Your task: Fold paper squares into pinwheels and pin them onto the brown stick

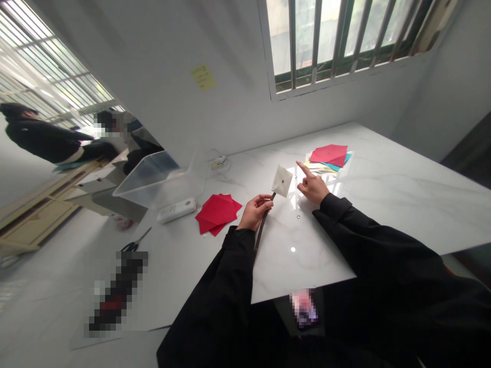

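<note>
My left hand [256,211] is closed around a thin dark brown stick [261,234], near its upper end. At the top of that stick sits a small cream paper square [283,181], pinwheel-like, with creases and a dark dot at its middle. To the right of the paper, my right hand [313,187] hovers over the table with the index finger stretched out and the others curled. Nothing shows in it, and it is apart from the paper. Red paper sheets [217,213] lie left of my left hand. Beyond my right hand is a stack of coloured paper [330,155], red on top.
A clear plastic bin [149,181] and a white power strip [177,210] stand on the left of the white marble-patterned table [406,204]. Scissors [132,246] lie nearer. A small white object with a cable [219,160] rests by the wall. Two people sit at far left.
</note>
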Demonstrator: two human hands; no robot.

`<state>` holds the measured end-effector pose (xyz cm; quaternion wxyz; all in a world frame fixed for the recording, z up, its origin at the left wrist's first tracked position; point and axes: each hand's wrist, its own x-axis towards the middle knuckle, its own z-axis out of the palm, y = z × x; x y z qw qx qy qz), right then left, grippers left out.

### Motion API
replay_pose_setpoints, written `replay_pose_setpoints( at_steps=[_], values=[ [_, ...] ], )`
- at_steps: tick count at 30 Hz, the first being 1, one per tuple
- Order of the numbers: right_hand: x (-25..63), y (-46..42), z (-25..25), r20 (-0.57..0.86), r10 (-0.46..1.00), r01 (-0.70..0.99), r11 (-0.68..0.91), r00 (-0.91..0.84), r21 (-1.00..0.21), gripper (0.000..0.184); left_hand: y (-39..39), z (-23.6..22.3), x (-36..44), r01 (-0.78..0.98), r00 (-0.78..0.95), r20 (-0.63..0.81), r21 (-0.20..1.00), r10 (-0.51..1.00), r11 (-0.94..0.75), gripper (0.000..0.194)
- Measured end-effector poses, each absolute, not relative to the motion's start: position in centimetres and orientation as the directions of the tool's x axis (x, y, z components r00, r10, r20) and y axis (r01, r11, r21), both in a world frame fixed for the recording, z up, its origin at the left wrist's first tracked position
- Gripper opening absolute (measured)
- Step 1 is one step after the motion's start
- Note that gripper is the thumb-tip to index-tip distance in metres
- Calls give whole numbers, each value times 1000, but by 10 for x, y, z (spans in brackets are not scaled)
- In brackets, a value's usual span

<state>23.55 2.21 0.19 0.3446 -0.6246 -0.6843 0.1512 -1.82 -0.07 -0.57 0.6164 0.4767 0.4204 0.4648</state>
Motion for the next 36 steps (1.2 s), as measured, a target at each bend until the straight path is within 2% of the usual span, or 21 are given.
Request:
replay_pose_setpoints(
  at_steps=[2,4,8,10,25,27,30,31,33,35,36],
  values=[
    [237,22,4,340,940,759,211,15,-616,93,-1,-7,-19,-164,236,-66,981,969,106,48],
    [238,23,5,339,941,777,210,4,-593,86,0,-9,-20,-152,258,-60,983,964,102,47],
    [240,27,2,80,996,882,70,-37,-466,38,1,-11,-21,-156,248,-60,982,967,101,47],
    [241,28,0,-1,999,904,45,-50,-425,29,2,-12,-21,-173,230,-64,979,971,105,48],
    [238,27,-3,115,993,870,69,-14,-488,27,-1,-6,-19,-175,234,-76,977,969,119,48],
    [238,26,-3,158,987,859,76,6,-506,37,-1,-5,-19,-176,234,-77,977,969,120,48],
    [238,26,-2,230,972,827,93,45,-554,66,-1,-6,-19,-173,237,-74,978,969,117,47],
    [238,26,-2,237,971,818,103,42,-566,69,-1,-6,-19,-173,237,-73,978,969,116,47],
    [238,28,-2,186,982,809,135,-31,-572,56,0,-7,-19,-178,231,-71,977,970,114,48],
    [238,30,-2,80,987,817,160,-140,-553,35,0,-8,-20,-181,226,-71,977,972,113,49],
    [238,31,-3,34,984,824,167,-177,-541,31,1,-8,-20,-180,225,-71,977,972,114,49]
  ],
)
